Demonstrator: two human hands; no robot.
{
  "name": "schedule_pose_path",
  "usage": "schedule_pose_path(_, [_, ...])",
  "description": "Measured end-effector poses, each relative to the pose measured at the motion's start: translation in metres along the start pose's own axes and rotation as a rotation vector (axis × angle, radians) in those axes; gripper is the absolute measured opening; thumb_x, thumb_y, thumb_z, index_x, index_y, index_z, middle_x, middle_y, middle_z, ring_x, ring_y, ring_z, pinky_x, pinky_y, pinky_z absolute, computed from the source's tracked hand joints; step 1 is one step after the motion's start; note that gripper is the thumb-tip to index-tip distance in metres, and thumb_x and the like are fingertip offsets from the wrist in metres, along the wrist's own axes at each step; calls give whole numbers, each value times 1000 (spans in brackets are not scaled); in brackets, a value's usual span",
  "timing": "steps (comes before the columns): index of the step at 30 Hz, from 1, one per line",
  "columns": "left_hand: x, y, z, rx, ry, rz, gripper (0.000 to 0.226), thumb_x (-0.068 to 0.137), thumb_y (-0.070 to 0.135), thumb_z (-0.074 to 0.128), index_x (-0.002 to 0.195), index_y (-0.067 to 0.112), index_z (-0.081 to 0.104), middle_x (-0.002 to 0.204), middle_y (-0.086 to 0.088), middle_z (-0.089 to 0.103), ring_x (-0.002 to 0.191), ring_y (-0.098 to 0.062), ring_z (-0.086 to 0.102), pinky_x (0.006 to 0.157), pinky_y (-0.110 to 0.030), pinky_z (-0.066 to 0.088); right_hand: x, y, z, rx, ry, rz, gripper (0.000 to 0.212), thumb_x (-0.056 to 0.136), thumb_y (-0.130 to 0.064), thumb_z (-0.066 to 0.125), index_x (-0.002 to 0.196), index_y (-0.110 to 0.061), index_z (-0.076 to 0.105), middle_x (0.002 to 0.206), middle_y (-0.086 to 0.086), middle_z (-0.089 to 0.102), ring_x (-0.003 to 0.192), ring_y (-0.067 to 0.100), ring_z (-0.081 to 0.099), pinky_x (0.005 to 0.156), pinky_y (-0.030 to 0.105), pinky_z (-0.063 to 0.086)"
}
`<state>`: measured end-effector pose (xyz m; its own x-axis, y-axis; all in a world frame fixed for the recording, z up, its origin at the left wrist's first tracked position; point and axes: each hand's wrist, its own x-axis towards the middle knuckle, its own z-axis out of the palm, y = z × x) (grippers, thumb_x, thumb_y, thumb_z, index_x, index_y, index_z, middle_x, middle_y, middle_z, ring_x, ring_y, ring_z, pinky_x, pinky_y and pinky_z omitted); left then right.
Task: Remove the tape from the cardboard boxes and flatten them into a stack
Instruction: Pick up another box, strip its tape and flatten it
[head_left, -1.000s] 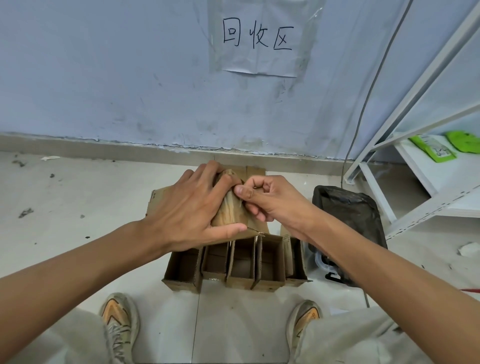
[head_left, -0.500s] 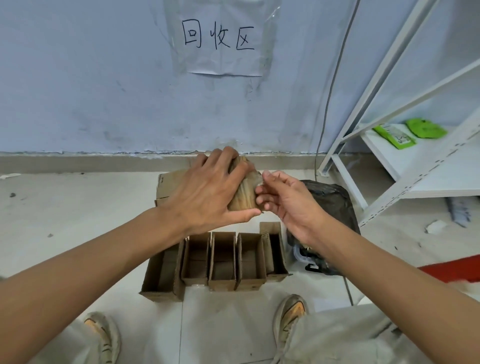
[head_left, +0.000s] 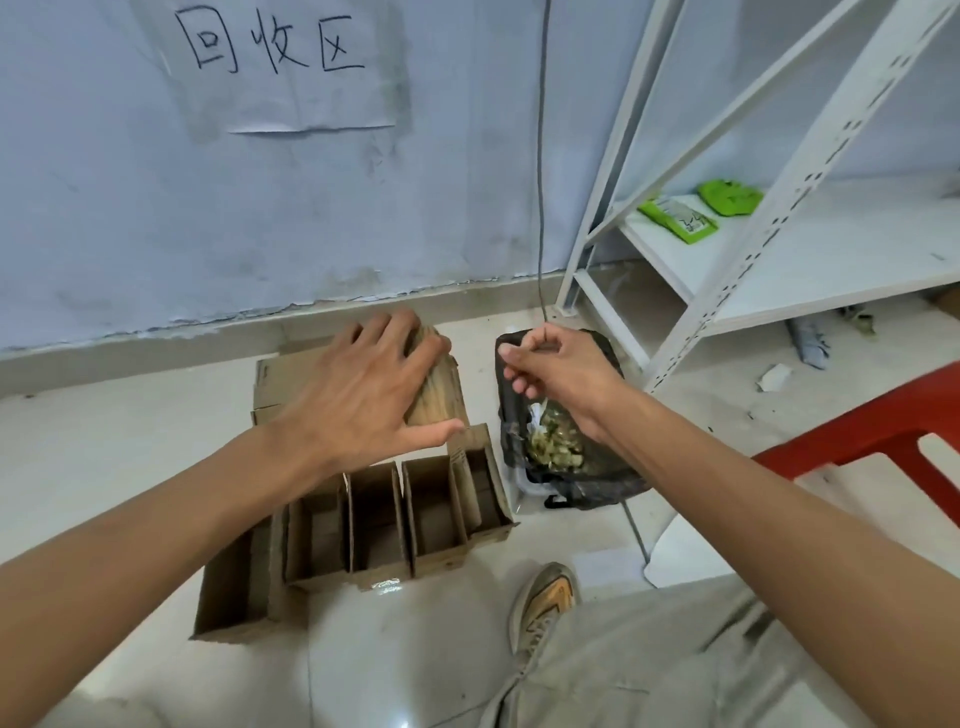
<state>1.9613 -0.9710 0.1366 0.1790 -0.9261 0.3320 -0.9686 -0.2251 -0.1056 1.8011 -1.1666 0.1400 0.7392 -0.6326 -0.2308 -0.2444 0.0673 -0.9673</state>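
Cardboard box (head_left: 439, 387), light and bendy, sits at twelve o'clock under the left hand (head_left: 358, 395), fingers spread holding it. Right hand (head_left: 553, 374), at one o'clock over the bin (head_left: 613, 483), fingers curled, contents unclear. Grip folded edges.

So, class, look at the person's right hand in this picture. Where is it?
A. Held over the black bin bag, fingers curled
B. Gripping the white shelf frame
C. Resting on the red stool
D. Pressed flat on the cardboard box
A: the right hand hangs above the black bin bag with its fingers curled, while the left hand holds the cardboard box.
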Motion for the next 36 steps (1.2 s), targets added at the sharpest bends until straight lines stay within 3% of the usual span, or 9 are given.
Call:
schedule_pose_path(5, [31, 15, 24, -28, -60, -16, 79, 82, 87, 45, 128, 24, 50, 119, -8, 51, 106, -28, 52, 90, -49, 49, 28, 40, -40, -23, 69, 176, 21, 98, -4, 70, 115, 5, 63, 102, 30, 75, 66, 19, 72, 63, 22, 61])
schedule_pose_path(9, [50, 33, 53, -27, -146, -11, 79, 81, 86, 43, 127, 23, 51, 119, -9, 51, 105, -30, 52, 93, -50, 46, 42, 81, -64, -77, 120, 282, 27, 103, 0, 61, 129, -2, 56, 97, 29, 74, 67, 24, 71, 67, 27, 61])
schedule_pose_path(14, [72, 32, 93, -70, -116, -63, 77, 82, 86, 43, 124, 22, 52, 116, -11, 51, 102, -33, 55, 93, -53, 47, 70, 140, -76, -207, 97, 361, 30, 103, -9, 64, 115, 18, 65, 95, 29, 75, 58, 19, 73, 56, 21, 61])
schedule_pose_path(19, [93, 19, 139, -62, -204, -116, 79, 80, 88, 46, 130, 27, 50, 122, -9, 50, 112, -31, 54, 100, -53, 44, 122, 199, -83, -358, 105, 418, 34, 102, -33, 67, 87, -2, 63, 76, 24, 75, 54, 29, 67, 42, 25, 48])
schedule_pose_path(22, [100, 11, 170, -56, -230, -150, 78, 78, 87, 52, 131, 30, 50, 122, -8, 49, 113, -31, 54, 99, -52, 43, 157, 237, -84, -635, 139, 418, 42, 101, -42, 65, 77, -8, 63, 73, 13, 73, 64, 27, 67, 59, 31, 55])
schedule_pose_path(26, [98, 0, 205, -67, -229, -188, 78, 76, 86, 59, 130, 29, 54, 120, -9, 49, 109, -33, 54, 95, -50, 43, 197, 285, -79, -749, 131, 430, 27, 101, -31, 65, 107, -8, 78, 112, 16, 76, 107, 35, 70, 93, 36, 56])
schedule_pose_path(29, [93, -3, 224, -86, -255, -195, 79, 77, 85, 58, 130, 27, 56, 119, -11, 50, 108, -35, 55, 95, -51, 45, 211, 308, -70, -732, 123, 461, 19, 99, -20, 69, 113, -12, 77, 123, 14, 74, 117, 32, 67, 99, 29, 50])
schedule_pose_path(33, [86, -11, 226, -91, -282, -212, 80, 76, 86, 58, 131, 28, 55, 122, -11, 50, 111, -33, 55, 98, -50, 44, 211, 326, -58, -740, 236, 527, 33, 95, -25, 72, 123, -11, 65, 126, 21, 67, 120, 39, 63, 105, 45, 50])
schedule_pose_path(36, [82, -17, 209, -118, -265, -245, 80, 75, 86, 62, 133, 30, 55, 123, -8, 49, 113, -30, 54, 100, -49, 45, 204, 319, -57, -769, 248, 534, 27, 100, -25, 65, 117, -6, 74, 121, 28, 70, 117, 41, 66, 101, 46, 54])
